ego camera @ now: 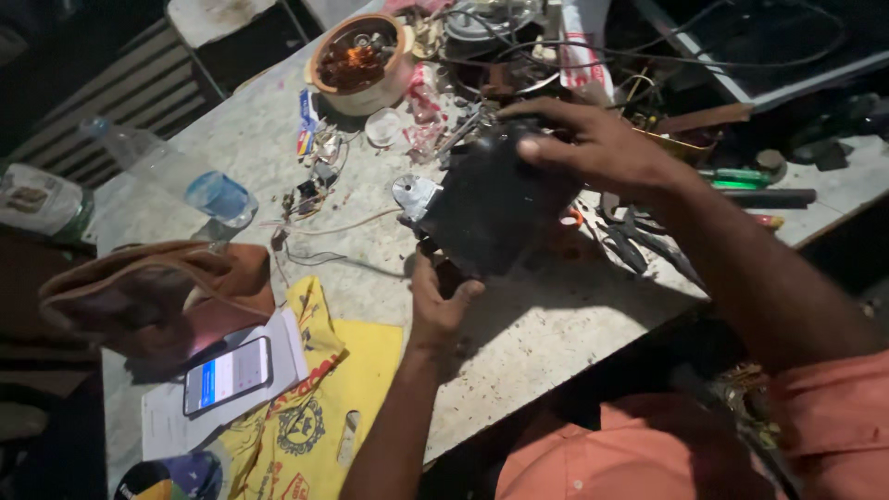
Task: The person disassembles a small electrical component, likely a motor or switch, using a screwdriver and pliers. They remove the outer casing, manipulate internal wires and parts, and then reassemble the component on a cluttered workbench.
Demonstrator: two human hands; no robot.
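Two hands on one dark blocky unit [491,208] at mid-bench, tipped on edge w/ a small metal bracket [414,194] at its left corner. Looks rigid & fairly heavy, prob. greasy, so best held by body edges, not the bracket. Right hand [593,143] spread wide over the top, fingers curled round. Left hand [440,301] cupped under the bottom edge, thumb pressing.
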